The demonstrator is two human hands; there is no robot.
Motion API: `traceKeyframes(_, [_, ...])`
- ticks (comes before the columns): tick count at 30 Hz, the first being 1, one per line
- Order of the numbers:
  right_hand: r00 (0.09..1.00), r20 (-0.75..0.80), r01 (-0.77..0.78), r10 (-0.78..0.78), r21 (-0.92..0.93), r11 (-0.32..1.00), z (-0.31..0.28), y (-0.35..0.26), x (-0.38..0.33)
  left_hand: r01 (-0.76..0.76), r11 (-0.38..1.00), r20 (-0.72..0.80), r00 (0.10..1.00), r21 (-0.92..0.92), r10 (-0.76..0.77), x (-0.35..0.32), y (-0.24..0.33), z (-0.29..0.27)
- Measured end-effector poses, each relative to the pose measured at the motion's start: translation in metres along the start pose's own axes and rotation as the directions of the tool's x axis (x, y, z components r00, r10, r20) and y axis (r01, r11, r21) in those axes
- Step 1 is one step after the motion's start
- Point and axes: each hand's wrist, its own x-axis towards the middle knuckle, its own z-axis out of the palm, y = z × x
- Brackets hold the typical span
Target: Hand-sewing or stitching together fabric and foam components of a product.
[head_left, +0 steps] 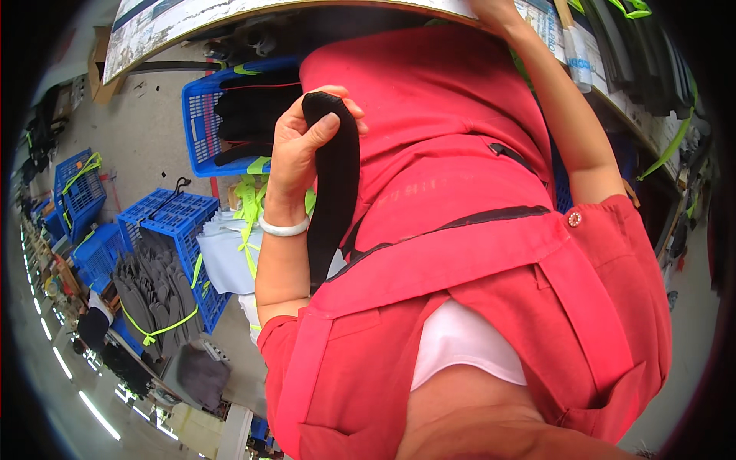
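Note:
My left hand (303, 142) is closed round one end of a long black fabric strip (335, 184), with the thumb lying across its face. From there the strip hangs down past my wrist, beside my red apron (437, 100). My right hand (494, 9) reaches to the edge of the worktable (184, 34) at the top of the picture. Its fingers are cut off by the frame, so what they touch or hold does not show.
By my left side stands a blue crate (201, 162) with black strips in it. More blue crates (205, 207), a tied bundle of grey pieces (157, 295) and white stacked sheets (226, 253) stand on the floor. Dark strips (625, 54) hang over the table's right end.

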Motion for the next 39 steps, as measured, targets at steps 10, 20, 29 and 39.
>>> traceKeyframes(10, [0.774,0.545,-0.293,-0.323,0.76,0.58,-0.076,-0.158,-0.082,-0.111,0.992,-0.016,0.994,-0.06,0.11,-0.001,-0.004,-0.019])
traceKeyframes(20, [0.778,0.519,-0.251,-0.355,0.774,0.582,-0.065,-0.168,-0.092,-0.091,0.994,-0.035,0.995,0.063,0.093,-0.004,-0.007,-0.019])
traceKeyframes(29, [0.53,0.758,-0.847,-0.38,0.489,-0.208,-0.063,-0.175,-0.107,-0.237,0.97,0.049,0.971,0.052,0.234,-0.003,-0.009,-0.01])
traceKeyframes(39, [0.509,0.747,-0.521,-0.427,0.662,0.538,-0.08,-0.159,-0.082,-0.212,0.975,-0.072,0.974,0.061,0.216,-0.018,0.006,-0.017])
